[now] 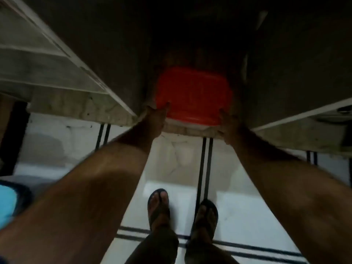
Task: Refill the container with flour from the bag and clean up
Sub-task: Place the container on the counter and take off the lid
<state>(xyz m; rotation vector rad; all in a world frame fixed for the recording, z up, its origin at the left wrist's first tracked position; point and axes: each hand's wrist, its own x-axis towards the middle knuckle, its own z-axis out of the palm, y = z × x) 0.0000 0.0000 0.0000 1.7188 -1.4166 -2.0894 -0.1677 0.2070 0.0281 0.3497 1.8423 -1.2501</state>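
The left hand [155,119] and the right hand [229,123] hold the two sides of the container with the red lid [194,96] inside a dark shelf [106,109].

1. The view is dim, darkest in the recess at top centre.
2. The floor [238,212] is the brightest area, with pale glare below the shelf [80,109] edge.
3. Motion blur softens everything; no edge is sharp.
4. Wide-angle distortion splays the shelf edges outward and stretches the forearms at the lower corners.
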